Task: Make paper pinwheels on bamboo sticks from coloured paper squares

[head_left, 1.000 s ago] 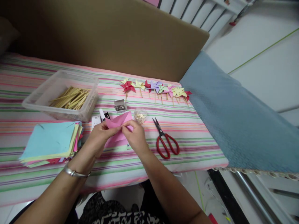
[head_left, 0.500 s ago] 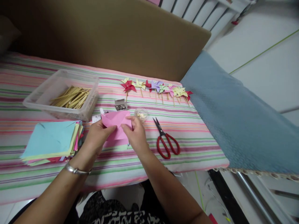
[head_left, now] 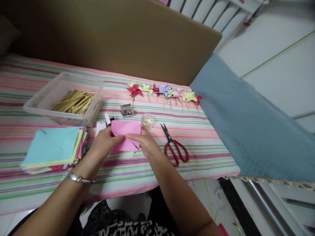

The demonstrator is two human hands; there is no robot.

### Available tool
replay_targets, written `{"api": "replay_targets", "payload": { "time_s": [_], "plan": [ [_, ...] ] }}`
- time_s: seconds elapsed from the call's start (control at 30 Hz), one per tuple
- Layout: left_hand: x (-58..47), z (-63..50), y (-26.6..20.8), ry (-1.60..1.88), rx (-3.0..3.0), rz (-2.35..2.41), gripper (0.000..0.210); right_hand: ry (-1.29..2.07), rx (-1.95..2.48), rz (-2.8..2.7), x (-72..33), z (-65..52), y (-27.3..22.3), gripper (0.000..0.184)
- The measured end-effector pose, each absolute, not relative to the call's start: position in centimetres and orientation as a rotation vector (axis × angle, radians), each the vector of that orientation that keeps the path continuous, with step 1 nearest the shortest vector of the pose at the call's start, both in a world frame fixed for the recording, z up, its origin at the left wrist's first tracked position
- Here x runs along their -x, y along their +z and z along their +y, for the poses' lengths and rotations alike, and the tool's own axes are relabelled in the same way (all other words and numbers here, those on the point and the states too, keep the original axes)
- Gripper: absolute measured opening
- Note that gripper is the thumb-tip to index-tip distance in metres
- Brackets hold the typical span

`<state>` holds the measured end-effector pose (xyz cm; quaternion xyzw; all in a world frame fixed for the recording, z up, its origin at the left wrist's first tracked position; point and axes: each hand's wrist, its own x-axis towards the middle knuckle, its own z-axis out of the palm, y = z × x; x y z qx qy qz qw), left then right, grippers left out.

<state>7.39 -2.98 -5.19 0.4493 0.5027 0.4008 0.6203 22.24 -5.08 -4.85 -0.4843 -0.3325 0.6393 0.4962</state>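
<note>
Between my hands is a square sheet of pink paper point(head_left: 126, 127), cut in from its corners. My left hand point(head_left: 105, 139) grips its left side, thumb pressed near the middle. From the right, my right hand point(head_left: 145, 141) holds the sheet, its thumb also at the centre; the fingers behind the paper are hidden. Just beyond lie a small open box of metal pins point(head_left: 126, 111) and a round clear tub point(head_left: 148, 121) with small pale pieces. Scissors with red handles point(head_left: 175, 146) rest to the right of my right hand.
A clear plastic bin point(head_left: 94, 113) holds many thin wooden sticks point(head_left: 75, 102). In front of it sits a stack of coloured paper point(head_left: 52, 144). Several finished paper pinwheels point(head_left: 164, 90) lie in a row by the cardboard panel point(head_left: 118, 39). A small white box point(head_left: 100, 125) stands beyond my left hand.
The pink paper has turned and now lies flatter between my hands. My right thumb has stretched across to its centre, and my right hand has shifted slightly lower.
</note>
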Motion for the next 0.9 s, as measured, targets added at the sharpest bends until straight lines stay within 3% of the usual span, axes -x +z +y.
{"api": "replay_targets", "payload": {
  "time_s": [0.23,0.5,0.67,0.77,0.9],
  "plan": [
    [-7.9,-3.2,-4.4,0.925,-0.880,1.107,0.020,1.469,1.147,-0.714,-21.9,-5.0,-4.9,0.024],
    [-8.0,-2.8,-4.9,0.973,-0.771,1.118,0.020,1.399,1.161,-0.736,-21.1,-5.1,-5.6,0.028],
    [-6.7,-2.0,-4.2,1.068,-0.728,1.178,0.018,0.750,1.416,-1.218,-21.5,-5.8,-4.8,0.042],
    [-5.7,-1.5,-4.0,1.113,-0.720,1.181,0.022,0.401,1.325,-1.675,-21.7,-6.3,-4.5,0.032],
    [-4.9,-1.2,-4.0,1.135,-0.710,1.189,0.026,0.259,1.197,-1.938,-21.5,-6.4,-4.9,0.023]
  ]
}}
